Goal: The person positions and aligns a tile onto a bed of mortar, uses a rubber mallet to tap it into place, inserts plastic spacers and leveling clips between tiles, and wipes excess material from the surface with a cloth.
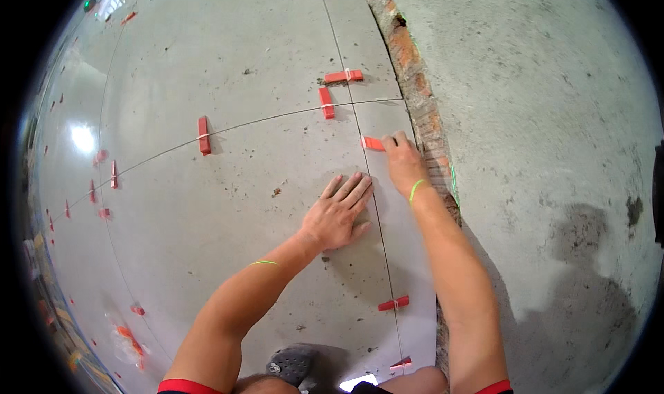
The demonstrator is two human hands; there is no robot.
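One left hand [333,218] spreads on one tile [242,186]; one right hand [407,166] pinches one wedge [373,144].

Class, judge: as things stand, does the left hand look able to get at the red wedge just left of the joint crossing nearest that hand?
Probably yes: the left hand lies palm down on the tile, short of the wedge, with nothing visible blocking the way between.

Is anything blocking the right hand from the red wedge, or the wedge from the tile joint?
Nothing visible does: the right hand grips the red wedge by its right end, and its left end reaches the tile joint. The left hand lies below, clear.
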